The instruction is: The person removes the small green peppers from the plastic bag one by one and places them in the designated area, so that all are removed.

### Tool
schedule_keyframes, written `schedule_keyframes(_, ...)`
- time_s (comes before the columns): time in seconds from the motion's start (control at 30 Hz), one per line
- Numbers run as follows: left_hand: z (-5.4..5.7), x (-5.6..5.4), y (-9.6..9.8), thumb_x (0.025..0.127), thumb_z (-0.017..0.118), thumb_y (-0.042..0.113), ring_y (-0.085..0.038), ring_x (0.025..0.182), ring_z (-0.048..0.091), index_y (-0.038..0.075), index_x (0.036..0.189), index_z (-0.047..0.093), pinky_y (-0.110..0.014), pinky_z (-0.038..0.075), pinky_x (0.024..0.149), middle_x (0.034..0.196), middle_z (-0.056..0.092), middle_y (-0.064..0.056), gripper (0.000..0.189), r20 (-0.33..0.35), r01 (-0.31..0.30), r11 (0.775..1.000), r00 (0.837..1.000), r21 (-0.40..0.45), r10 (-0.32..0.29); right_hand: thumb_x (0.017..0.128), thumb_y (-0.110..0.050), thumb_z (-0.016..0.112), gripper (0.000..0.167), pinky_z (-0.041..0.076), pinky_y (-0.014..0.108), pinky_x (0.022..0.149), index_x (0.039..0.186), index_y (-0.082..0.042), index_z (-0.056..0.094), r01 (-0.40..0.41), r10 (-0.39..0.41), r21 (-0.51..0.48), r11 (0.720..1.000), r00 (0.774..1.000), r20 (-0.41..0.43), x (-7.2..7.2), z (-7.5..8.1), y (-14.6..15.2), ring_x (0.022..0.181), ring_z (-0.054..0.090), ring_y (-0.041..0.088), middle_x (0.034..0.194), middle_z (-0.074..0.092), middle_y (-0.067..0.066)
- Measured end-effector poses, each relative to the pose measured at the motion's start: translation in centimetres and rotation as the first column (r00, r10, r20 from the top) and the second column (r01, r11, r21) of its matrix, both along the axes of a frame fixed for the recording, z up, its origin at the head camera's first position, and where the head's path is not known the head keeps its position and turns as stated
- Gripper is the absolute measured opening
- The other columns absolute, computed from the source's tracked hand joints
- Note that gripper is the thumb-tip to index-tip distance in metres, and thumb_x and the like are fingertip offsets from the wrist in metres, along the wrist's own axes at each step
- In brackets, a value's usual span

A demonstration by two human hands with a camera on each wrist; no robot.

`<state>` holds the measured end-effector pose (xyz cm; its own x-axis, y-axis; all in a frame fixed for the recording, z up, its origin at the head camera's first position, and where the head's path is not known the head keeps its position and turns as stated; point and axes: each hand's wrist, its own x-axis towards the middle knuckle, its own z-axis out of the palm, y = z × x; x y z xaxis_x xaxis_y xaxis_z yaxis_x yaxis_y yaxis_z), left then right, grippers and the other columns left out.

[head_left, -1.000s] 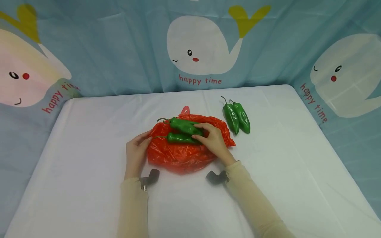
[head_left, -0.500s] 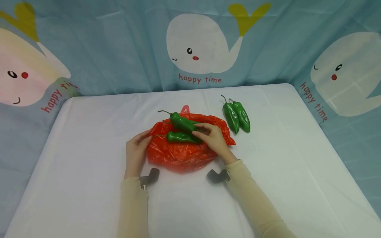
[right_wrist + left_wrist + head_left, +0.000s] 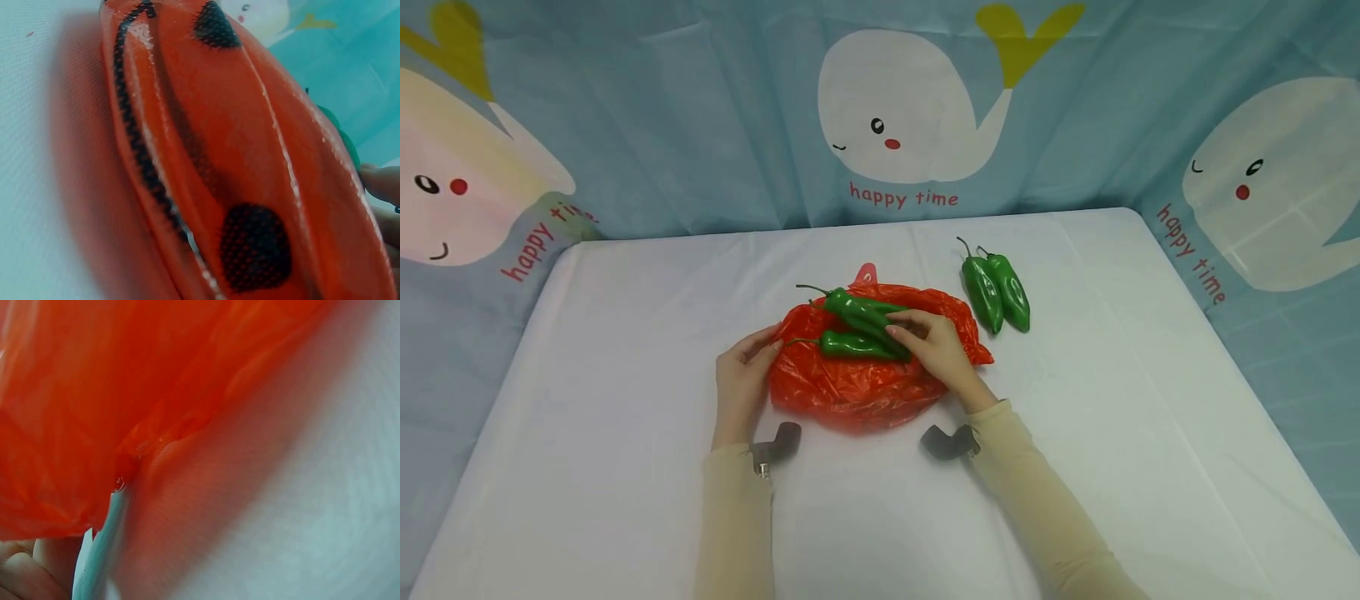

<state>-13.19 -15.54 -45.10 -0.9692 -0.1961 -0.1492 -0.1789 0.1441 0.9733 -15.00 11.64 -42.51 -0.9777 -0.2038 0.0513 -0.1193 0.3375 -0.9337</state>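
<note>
The work looks partway along: three green peppers are gathered at the red bag, and two more peppers lie outside it on the white surface. The right hand's fingers are clamped on the upper pepper; the left hand's pinch the bag's edge. Whether the three sit inside or on top is unclear. The plastic is thin, crinkled, translucent; the peppers glossy, tapered, thin-stemmed.

bag: red | peppers: green | table: white | backdrop: blue, whale-printed | sleeves: beige
</note>
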Motion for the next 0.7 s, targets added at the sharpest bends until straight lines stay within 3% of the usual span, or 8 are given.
schedule_keyframes(0.3,-0.09,-0.04,-0.12,0.093,0.061,0.021,-0.014,0.119,0.052,0.009,0.123,0.064,-0.03,0.04,0.102,0.123,0.063,-0.007,0.033,-0.017,0.006,1.0,1.0,-0.006,-0.006,0.093,-0.018,0.06,0.028,0.051,0.036,0.089,0.114,0.0,0.066,0.021,-0.021,0.041,0.999,1.0,-0.002,0.0,0.15,0.01,0.105,0.061,0.024,0.114,0.065,0.013)
schedule_keyframes(0.7,-0.01,0.05,-0.1,0.093,0.061,0.017,-0.013,0.116,0.054,0.008,0.123,0.064,-0.025,0.043,0.098,0.122,0.063,-0.007,0.031,-0.028,0.006,1.0,1.0,0.017,-0.006,0.093,-0.016,0.06,0.026,0.052,0.033,0.083,0.112,0.0,0.067,-0.007,0.012,0.088,0.996,0.998,-0.058,0.03,0.11,-0.05,0.098,0.062,0.022,0.109,0.067,0.012)
